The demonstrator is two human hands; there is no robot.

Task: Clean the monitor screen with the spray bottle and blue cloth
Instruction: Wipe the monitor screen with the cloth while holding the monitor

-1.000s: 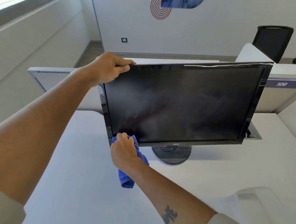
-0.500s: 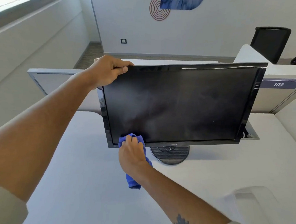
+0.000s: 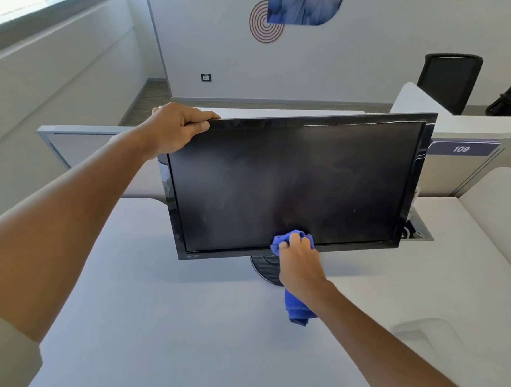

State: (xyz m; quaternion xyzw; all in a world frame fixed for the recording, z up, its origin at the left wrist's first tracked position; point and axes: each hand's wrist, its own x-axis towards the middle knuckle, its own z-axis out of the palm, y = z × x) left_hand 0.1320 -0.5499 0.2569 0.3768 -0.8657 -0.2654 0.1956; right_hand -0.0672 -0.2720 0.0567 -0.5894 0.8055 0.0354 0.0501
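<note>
The monitor (image 3: 292, 188) stands on the worktop (image 3: 167, 346), top-heavy on its stand and probably fragile. Its top left corner is gripped by the left hand (image 3: 175, 129). The soft cloth (image 3: 292, 240) is bunched in the right hand (image 3: 299, 265) and pressed to the lower screen edge.

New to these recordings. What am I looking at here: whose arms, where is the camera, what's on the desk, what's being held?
There is no machine: a person wears the camera on the head, so it looks down along both arms. The left hand grips the top left corner of a dark monitor, which stands on a white desk. The right hand holds a blue cloth against the lower edge of the screen. No spray bottle can be made out. A black chair stands behind.
</note>
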